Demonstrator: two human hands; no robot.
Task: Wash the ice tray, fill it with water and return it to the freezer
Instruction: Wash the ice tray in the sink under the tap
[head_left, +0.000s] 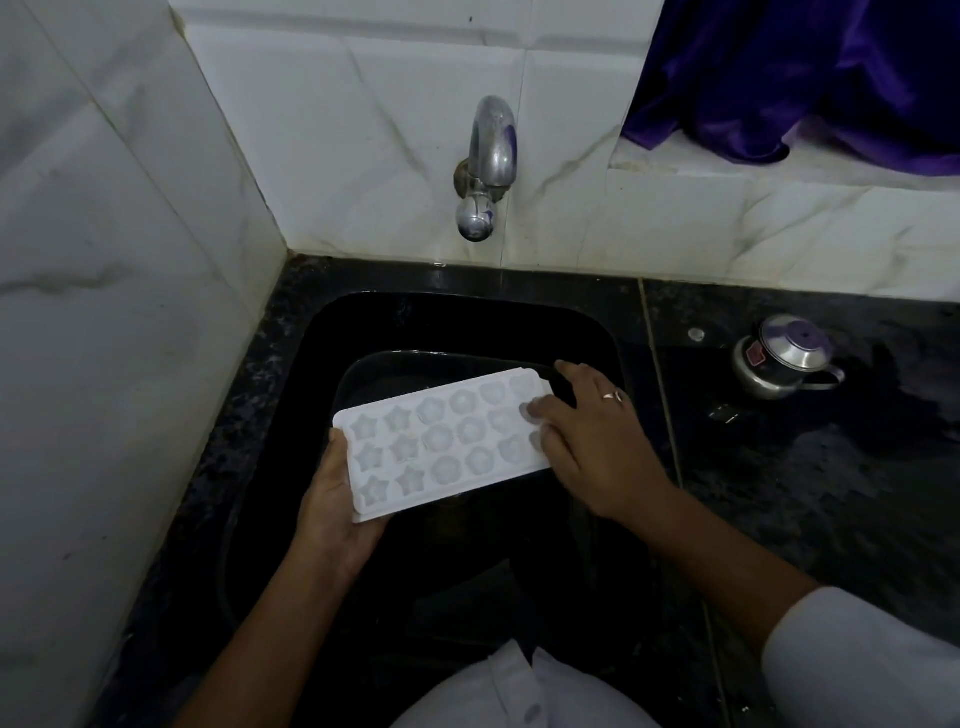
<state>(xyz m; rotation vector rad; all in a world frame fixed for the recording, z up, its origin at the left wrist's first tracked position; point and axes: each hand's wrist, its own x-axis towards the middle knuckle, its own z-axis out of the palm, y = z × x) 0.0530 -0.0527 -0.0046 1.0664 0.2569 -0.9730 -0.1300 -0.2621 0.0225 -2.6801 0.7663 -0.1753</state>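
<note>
Between the two hands, over the black sink (467, 312), is the white ice tray (441, 441), with its star and round cups showing. The left hand (332, 499) holds one end from below, curled round the edge. The right hand (587, 441) lies on the other end, fingers flat on the cups. No water seems to come from the tap (491, 156) beyond the hands. To wash it well, I think the left hand should hold tight while the right fingers rub inside every cup.
</note>
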